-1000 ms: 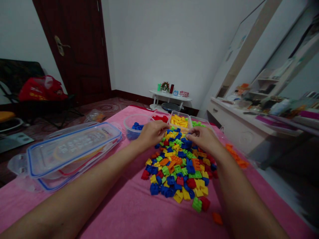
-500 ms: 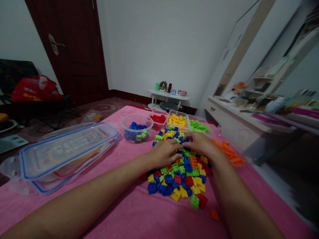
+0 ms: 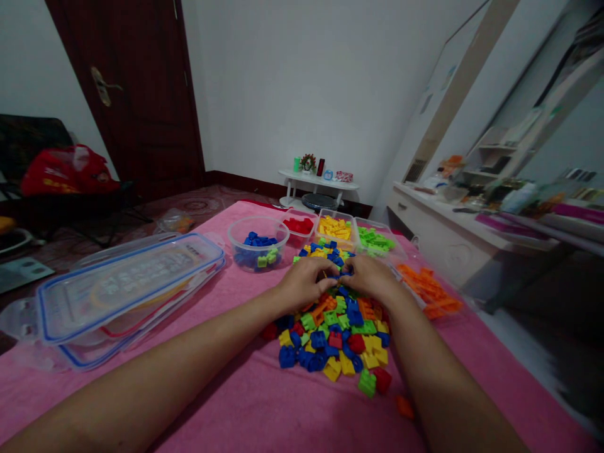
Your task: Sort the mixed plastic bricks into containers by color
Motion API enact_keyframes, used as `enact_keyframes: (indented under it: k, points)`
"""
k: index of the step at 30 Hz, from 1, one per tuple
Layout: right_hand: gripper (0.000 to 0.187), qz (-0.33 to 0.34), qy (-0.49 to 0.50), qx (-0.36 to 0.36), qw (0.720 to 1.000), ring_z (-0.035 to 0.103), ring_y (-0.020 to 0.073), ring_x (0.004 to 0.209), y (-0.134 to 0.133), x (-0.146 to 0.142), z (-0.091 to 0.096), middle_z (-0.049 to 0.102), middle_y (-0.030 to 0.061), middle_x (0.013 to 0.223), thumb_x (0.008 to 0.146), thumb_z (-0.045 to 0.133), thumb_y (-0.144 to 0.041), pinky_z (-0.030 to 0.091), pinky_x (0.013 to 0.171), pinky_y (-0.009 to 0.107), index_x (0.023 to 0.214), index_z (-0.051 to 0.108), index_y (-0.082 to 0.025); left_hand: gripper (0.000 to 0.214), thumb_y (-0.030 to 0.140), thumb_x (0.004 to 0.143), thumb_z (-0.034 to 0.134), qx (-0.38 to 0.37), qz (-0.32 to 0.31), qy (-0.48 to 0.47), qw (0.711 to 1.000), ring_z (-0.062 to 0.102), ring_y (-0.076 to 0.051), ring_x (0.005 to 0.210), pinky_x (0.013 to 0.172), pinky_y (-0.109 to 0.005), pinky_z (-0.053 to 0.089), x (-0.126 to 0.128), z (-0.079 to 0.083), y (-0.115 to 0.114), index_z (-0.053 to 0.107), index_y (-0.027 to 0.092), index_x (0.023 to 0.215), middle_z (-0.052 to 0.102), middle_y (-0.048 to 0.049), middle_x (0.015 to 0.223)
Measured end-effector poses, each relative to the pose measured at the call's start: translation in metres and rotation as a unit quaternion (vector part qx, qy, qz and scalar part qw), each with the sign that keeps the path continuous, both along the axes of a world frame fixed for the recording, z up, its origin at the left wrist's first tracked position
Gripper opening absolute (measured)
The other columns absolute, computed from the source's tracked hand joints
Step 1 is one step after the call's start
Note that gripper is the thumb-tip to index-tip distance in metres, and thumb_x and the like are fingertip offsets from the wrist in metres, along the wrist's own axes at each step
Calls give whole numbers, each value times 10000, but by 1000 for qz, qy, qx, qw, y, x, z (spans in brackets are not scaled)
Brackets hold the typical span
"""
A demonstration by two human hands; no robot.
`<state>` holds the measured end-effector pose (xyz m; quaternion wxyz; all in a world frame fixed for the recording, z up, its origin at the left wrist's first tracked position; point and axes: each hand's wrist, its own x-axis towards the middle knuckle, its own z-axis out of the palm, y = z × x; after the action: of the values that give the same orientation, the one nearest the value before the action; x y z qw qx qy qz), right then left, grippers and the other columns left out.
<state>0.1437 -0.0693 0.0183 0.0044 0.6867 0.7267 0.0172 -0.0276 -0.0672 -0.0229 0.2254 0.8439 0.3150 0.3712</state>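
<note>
Loose toy building bricks point(image 3: 337, 340) in blue, yellow, green, red and orange lie heaped on the pink cloth point(image 3: 226, 390). Over the middle of the heap, my left hand point(image 3: 304, 286) has its fingers and thumb curled together, and what they grip is hidden. My right hand point(image 3: 372, 277) faces it closely from the other side, its fingertips bent inward among the bricks. A bit of blue shows by the right fingers, but I cannot tell whether it is held.
Behind the heap stand a round tub point(image 3: 236, 242) of blue bricks with some green ones, and boxes of red point(image 3: 298, 228), yellow point(image 3: 336, 228) and green bricks point(image 3: 375, 239). Orange bricks point(image 3: 431, 292) fill a container at the right. Stacked plastic lids point(image 3: 132, 289) lie left.
My left hand has drawn up and curled its fingers, uncovering some orange and green bricks below it. My right hand has shifted slightly down and turned inward.
</note>
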Motion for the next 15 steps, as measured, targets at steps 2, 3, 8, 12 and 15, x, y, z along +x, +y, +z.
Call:
enact_keyframes:
  k: [2, 3, 8, 12, 15]
  points:
    - [225, -4, 5, 5, 1000, 610, 206, 790, 0, 0, 0, 691, 52, 868, 692, 576, -382, 339, 572, 262, 830, 698, -253, 176, 207, 763, 601, -82, 9, -66, 994, 596, -147, 752, 692, -247, 450, 1, 1, 3, 666, 149, 916, 677, -36, 834]
    - [217, -8, 9, 10, 1000, 610, 203, 781, 1, 1, 1, 691, 49, 859, 684, 583, -376, 339, 572, 260, 820, 699, -253, 178, 209, 761, 601, -129, 12, -101, 987, 593, -137, 723, 664, -237, 454, 1, 2, 4, 663, 139, 913, 673, -34, 817]
    - [255, -14, 50, 74, 996, 597, 189, 740, -5, 2, 21, 683, 43, 829, 666, 604, -385, 326, 551, 251, 858, 702, -248, 177, 245, 773, 607, -356, 5, -251, 900, 553, -82, 579, 496, -172, 430, -1, 5, 8, 637, 134, 908, 596, -3, 721]
    - [270, 22, 126, 130, 983, 565, 159, 655, -17, -10, 41, 657, 34, 751, 691, 608, -382, 323, 534, 240, 887, 703, -222, 205, 302, 800, 604, -492, -26, -332, 804, 581, -71, 561, 490, -154, 456, -4, 9, 8, 614, 141, 926, 550, 10, 681]
    - [242, 86, 194, 132, 968, 536, 140, 607, -23, -21, 44, 632, 23, 685, 708, 615, -371, 324, 526, 233, 859, 699, -202, 300, 425, 847, 519, -574, -66, -350, 737, 606, -87, 560, 461, -153, 464, -6, 12, 8, 588, 134, 864, 557, -8, 675]
